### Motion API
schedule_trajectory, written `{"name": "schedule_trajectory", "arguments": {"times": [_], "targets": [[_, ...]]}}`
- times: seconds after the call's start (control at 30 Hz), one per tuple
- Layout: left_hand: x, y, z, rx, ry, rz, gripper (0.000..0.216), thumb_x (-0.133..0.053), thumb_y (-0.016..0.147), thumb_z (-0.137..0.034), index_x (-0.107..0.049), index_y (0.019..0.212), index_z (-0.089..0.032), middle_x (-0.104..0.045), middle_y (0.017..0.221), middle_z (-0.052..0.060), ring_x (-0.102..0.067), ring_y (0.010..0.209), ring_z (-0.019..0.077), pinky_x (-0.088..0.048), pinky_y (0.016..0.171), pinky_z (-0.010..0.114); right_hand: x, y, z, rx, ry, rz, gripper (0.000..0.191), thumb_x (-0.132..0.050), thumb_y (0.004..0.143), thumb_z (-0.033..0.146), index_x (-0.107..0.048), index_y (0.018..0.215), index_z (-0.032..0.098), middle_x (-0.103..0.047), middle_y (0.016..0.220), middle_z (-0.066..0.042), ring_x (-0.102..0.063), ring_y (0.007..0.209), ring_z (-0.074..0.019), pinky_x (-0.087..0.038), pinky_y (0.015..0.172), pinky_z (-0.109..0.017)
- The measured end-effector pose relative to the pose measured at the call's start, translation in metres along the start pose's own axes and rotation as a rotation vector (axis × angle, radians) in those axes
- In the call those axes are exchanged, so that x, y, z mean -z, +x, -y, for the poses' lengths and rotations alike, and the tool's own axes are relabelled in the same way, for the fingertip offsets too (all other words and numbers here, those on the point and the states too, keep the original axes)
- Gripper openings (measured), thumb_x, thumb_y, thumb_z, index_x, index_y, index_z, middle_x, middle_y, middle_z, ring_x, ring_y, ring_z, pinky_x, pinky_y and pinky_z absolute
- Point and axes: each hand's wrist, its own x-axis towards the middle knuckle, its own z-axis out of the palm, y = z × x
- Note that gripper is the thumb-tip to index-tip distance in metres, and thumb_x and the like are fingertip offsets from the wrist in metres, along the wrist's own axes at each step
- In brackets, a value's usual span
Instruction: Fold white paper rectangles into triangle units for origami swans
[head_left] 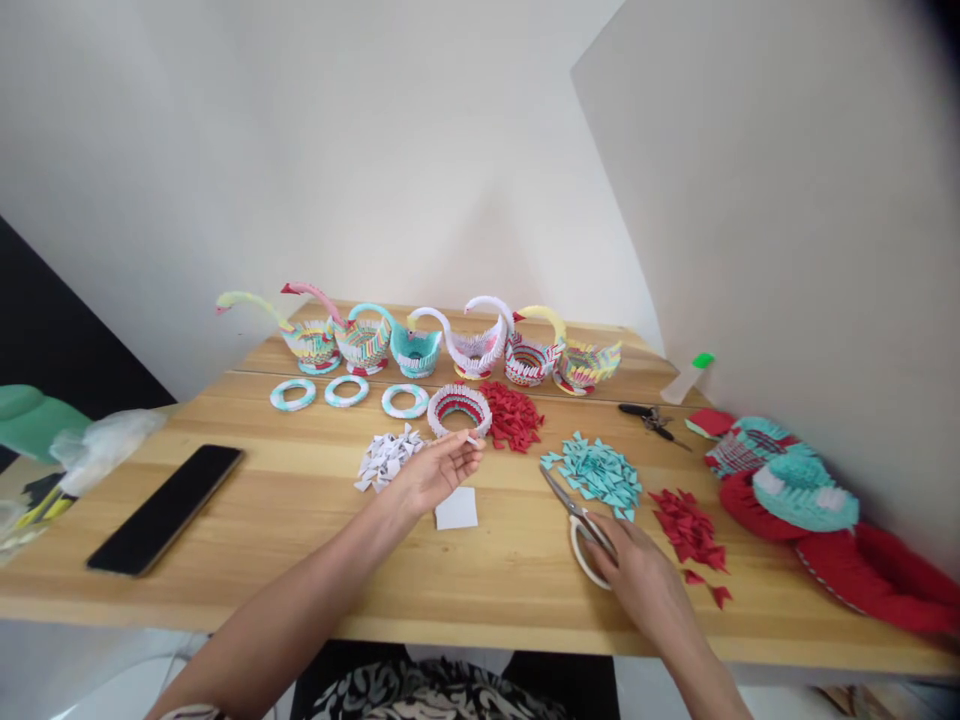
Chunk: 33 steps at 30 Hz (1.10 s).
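Note:
My left hand (446, 467) is closed in a pinch, palm partly turned up, at the front of a round bowl of folded paper (459, 397) in white and red. A small white paper piece (472, 438) shows at its fingertips. A pile of white folded paper pieces (386, 455) lies just left of that hand, and a white paper square (457, 509) lies below it. My right hand (637, 572) has its fingers around the handles of white-handled scissors (579, 517), which rest on the table. The blades point towards a pile of turquoise folded paper pieces (598, 474).
Several paper swans (416, 350) line the back, with paper rings (346, 391) before them. Red paper pieces lie in two piles (514, 416). A phone (166, 510) is at left. Pliers (651, 418), a glue bottle (688, 378) and a red paper model (870, 570) are at right.

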Motion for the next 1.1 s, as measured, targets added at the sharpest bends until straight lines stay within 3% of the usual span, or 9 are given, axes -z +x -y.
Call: {"name": "schedule_trajectory", "arguments": {"times": [0.17,0.4,1.1], "targets": [[0.01,-0.003,0.005,0.024,-0.041,-0.047,0.013,-0.054,0.09,-0.01,-0.067,0.086,-0.008,-0.07,0.078,0.008,-0.066,0.067,0.0118,-0.055,0.066,0.021,0.019,-0.007,0.037,-0.09,0.334,0.101,0.026,-0.051,0.088,0.037,-0.06,0.109,0.024,-0.069,0.102,-0.005,-0.069,0.085,-0.0191,-0.056,0.072,-0.027],[0.012,-0.011,0.007,0.011,-0.053,-0.057,0.009,-0.06,0.088,-0.013,-0.067,0.09,-0.008,-0.071,0.08,0.01,-0.068,0.074,0.0152,-0.056,0.074,0.025,0.032,0.003,0.088,0.148,0.461,0.003,0.028,-0.051,0.087,0.023,-0.061,0.113,0.023,-0.065,0.108,-0.008,-0.064,0.098,-0.0202,-0.053,0.084,-0.029],[0.01,-0.013,0.007,0.025,-0.024,-0.033,0.011,-0.06,0.089,-0.014,-0.068,0.089,-0.007,-0.07,0.078,0.01,-0.068,0.072,0.0153,-0.056,0.073,0.026,0.024,0.015,0.089,0.208,0.478,-0.014,0.029,-0.051,0.087,0.021,-0.061,0.115,0.023,-0.065,0.108,-0.008,-0.064,0.099,-0.0206,-0.053,0.085,-0.03]]}}
